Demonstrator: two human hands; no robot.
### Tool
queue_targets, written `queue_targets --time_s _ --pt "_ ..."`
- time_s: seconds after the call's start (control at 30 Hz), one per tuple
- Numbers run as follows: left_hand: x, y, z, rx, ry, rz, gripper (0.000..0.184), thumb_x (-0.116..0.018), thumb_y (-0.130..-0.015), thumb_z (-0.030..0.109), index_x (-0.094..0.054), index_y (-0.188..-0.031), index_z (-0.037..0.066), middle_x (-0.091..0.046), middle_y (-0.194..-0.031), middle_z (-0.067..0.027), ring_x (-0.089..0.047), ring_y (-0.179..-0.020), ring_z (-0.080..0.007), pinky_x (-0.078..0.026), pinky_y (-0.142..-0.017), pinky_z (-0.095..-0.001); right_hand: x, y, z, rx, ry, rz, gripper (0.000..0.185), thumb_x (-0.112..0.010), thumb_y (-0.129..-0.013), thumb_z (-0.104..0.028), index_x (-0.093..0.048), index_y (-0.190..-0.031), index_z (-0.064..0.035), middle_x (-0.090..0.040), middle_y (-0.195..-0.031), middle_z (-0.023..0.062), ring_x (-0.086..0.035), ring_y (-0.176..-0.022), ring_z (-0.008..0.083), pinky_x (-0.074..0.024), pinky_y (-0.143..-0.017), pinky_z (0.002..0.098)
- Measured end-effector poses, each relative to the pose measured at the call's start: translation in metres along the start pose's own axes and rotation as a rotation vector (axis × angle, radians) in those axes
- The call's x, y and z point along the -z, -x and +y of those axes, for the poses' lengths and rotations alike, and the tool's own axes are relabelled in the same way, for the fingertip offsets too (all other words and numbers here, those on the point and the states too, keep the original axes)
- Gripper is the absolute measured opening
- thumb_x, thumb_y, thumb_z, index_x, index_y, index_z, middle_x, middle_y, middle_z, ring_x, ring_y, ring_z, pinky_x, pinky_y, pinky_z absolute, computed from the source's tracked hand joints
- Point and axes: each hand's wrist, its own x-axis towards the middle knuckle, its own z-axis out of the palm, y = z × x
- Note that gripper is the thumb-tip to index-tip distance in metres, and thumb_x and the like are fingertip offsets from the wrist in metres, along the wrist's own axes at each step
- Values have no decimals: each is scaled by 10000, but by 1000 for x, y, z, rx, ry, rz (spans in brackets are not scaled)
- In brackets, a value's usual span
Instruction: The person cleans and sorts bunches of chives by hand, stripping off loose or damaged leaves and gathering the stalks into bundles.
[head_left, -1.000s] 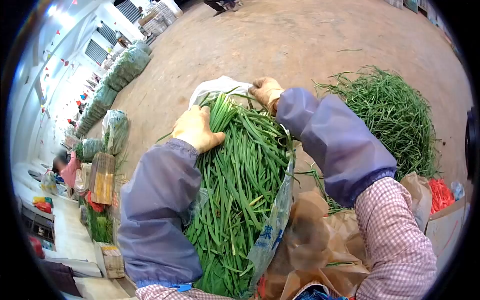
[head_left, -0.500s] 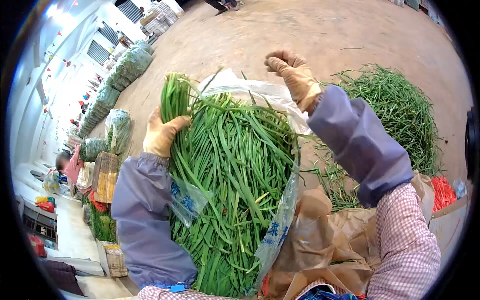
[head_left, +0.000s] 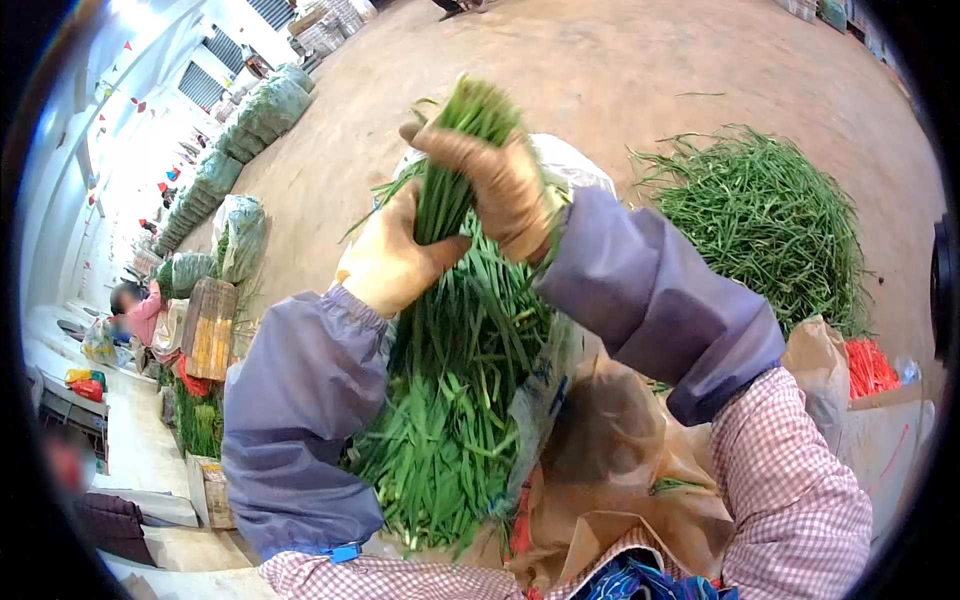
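Note:
A bunch of garlic chives [head_left: 478,108] is held upright in front of me, cut ends up. My left hand [head_left: 388,262], in a tan glove, is wrapped around its lower part. Higher up, my right hand [head_left: 500,185], gloved the same way and slightly blurred, closes on the bunch from the right. Below both hands, a loose mass of garlic chives [head_left: 445,430] lies in a clear plastic bag [head_left: 575,165], whose white rim shows behind my right wrist. The leaf tips of the held bunch hang down over this mass.
A heap of loose green stalks [head_left: 765,220] lies on the brown floor at the right. Brown paper [head_left: 600,440] covers my lap side, with red strands [head_left: 870,367] beyond. Crates [head_left: 212,330], stuffed bags [head_left: 240,235] and a person in pink [head_left: 145,312] are at the left.
My right hand has come left from out over the floor and now grips the bunch. My left hand has lifted the bunch up and to the right, away from the bag's left side.

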Motion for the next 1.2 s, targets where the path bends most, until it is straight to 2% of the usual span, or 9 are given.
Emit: queue_targets --time_s 0.23,0.3,0.4,0.43,0.5,0.63,0.8,1.0,1.2 --pt "9 50 1 -130 -523 -290 719 -766 -748 210 -454 -1378 60 -627 -1212 -197 -578 -1138 -336 -431 -1013 -427 76 52 -141 261 -314 4 168 -715 -828 -186 -663 -886 -37 -699 -862 122 -692 -802 239 -579 -803 420" --pt "33 55 19 120 -437 -459 782 -779 -734 136 -422 -1428 101 -497 -1404 -171 -425 -1339 -318 -318 -1131 -397 118 87 -163 216 -283 200 171 -702 -840 -199 -658 -870 -37 -692 -839 116 -692 -788 249 -587 -806 422" --pt "75 46 18 -370 189 -423 817 -739 -765 75 -326 -1467 21 -390 -1490 -158 -358 -1389 -272 -237 -1174 -390 127 155 -164 62 -163 447 174 -681 -860 -205 -632 -880 -39 -668 -784 104 -680 -747 263 -594 -728 415" --pt "63 45 46 -448 323 -274 975 -784 -701 385 -308 -1483 48 -386 -1492 -147 -370 -1380 -288 -212 -1167 -429 124 176 -157 -8 -205 518 174 -681 -862 -204 -626 -883 -39 -663 -776 106 -679 -741 264 -593 -709 413" --pt "37 69 125 -402 696 -255 902 -739 -764 294 -268 -1497 56 -383 -1479 -200 -381 -1365 -318 -252 -1147 -433 107 208 -143 -24 -363 564 133 -697 -865 -172 -620 -899 -69 -651 -796 74 -663 -753 239 -585 -699 418" --pt "-82 109 156 -183 320 -513 1006 -806 -762 308 -193 -1502 12 -380 -1462 -213 -380 -1350 -304 -304 -1123 -428 92 252 -126 -78 -513 511 120 -671 -887 -135 -616 -966 -63 -647 -826 65 -655 -762 229 -581 -737 443" --pt "-195 153 120 -26 788 -769 911 -806 -744 121 -261 -1468 30 -491 -1351 -65 -485 -1224 -187 -385 -1044 -320 78 294 -140 -144 -423 642 253 -713 -845 -103 -598 -1069 -130 -651 -854 51 -652 -728 185 -567 -670 370" --pt "-177 194 120 521 1007 -1011 531 -679 -813 114 -439 -1278 23 -588 -799 -75 -569 -603 -153 -486 -580 -278 120 305 -138 -268 -616 280 534 -666 -903 -246 -429 -1372 -150 -652 -1134 133 -669 -1005 299 -571 -852 485" --pt "-189 222 85 651 1177 -1077 450 -701 -779 176 -480 -1144 31 -523 -714 -60 -471 -498 -126 -408 -470 -266 142 298 -133 -407 -383 262 219 -569 -969 -289 -593 -1077 -100 -357 -546 -86 -348 -465 81 -405 -502 292"
